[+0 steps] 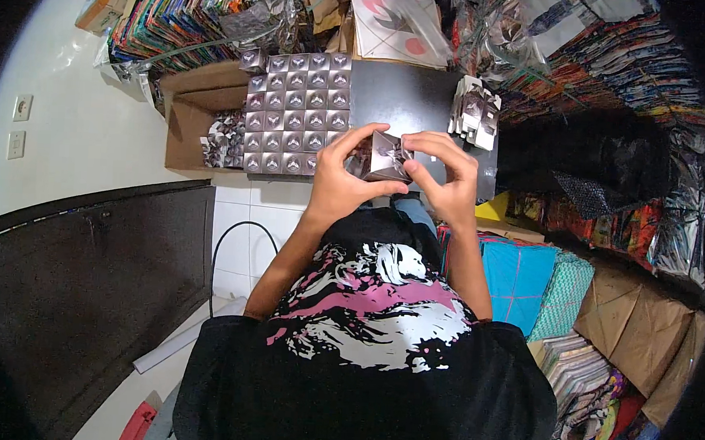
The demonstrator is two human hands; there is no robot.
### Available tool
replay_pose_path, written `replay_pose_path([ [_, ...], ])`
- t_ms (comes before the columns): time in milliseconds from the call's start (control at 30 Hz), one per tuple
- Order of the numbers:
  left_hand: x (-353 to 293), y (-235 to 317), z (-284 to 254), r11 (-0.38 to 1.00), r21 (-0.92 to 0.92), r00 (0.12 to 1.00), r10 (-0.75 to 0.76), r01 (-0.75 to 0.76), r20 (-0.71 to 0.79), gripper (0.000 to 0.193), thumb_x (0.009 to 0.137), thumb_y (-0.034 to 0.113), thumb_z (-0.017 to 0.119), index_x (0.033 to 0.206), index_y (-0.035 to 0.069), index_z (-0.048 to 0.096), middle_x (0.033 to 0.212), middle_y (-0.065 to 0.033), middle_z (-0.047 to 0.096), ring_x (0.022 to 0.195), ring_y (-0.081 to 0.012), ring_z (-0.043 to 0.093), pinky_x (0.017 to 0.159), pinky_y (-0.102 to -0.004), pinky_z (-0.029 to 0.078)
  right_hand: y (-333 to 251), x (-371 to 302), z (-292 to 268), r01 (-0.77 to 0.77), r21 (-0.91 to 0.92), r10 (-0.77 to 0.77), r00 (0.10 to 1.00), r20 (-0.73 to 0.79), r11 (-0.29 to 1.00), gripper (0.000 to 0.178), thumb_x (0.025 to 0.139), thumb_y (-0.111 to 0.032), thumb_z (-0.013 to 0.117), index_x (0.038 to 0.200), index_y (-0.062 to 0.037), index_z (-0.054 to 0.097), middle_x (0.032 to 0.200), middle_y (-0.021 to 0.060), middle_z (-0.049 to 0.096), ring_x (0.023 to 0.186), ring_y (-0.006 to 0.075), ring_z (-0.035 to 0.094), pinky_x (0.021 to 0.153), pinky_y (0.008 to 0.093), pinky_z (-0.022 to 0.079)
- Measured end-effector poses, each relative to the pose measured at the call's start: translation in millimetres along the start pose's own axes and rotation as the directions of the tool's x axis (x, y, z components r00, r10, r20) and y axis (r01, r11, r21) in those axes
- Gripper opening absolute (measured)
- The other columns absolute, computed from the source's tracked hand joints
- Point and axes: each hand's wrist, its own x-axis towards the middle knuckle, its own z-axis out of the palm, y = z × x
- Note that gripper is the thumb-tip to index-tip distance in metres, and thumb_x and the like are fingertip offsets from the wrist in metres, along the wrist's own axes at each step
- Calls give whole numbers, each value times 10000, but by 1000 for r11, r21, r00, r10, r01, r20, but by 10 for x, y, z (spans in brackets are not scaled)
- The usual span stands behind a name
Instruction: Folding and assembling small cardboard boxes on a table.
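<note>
A small printed cardboard box (388, 156), dark grey-brown and white, is held up between my two hands over the front of the dark table. My left hand (340, 175) grips its left side, index finger along the far edge and thumb along the near one. On the right side, the curled fingers and thumb of my right hand (449, 177) press at the box's edge. To the left stand rows of matching small boxes (294, 120), packed side by side. Flat, folded box blanks (476, 113) lie in a pile at the table's right.
An open brown carton (188, 136) left of the rows holds more printed pieces. Stacks of wrapped, colourful packets (195, 20) line the back. Bundled goods, including a turquoise bundle (513, 280), stand at my right. A dark panel (86, 286) and a white wall are at left.
</note>
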Motion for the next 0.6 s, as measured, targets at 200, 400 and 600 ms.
replay_pose_path([
  [200, 9, 73, 16, 985, 104, 989, 143, -138, -42, 770, 588, 254, 1008, 1272, 60, 711, 1163, -123, 750, 1026, -263, 733, 941, -388, 565, -171, 82, -113, 82, -143, -69, 993, 93, 986, 212, 737, -31, 804, 948, -27, 780, 1015, 112, 776, 963, 277, 731, 886, 379, 570],
  [400, -30, 112, 11, 995, 36, 992, 94, -92, -78, 764, 578, 255, 1006, 1257, 60, 717, 1147, -120, 754, 1032, -271, 733, 944, -391, 565, -269, 126, -208, 89, -177, -64, 988, 143, 980, 231, 710, 4, 788, 939, -4, 770, 988, 127, 774, 950, 280, 738, 895, 392, 568],
  [600, -17, 180, 3, 986, 95, 989, 144, -140, -38, 772, 579, 266, 1008, 1262, 58, 714, 1154, -121, 752, 1035, -271, 733, 941, -391, 565, -269, 159, -242, 95, -136, -65, 975, 213, 986, 236, 692, 8, 813, 925, 5, 776, 965, 122, 787, 972, 285, 744, 909, 399, 570],
])
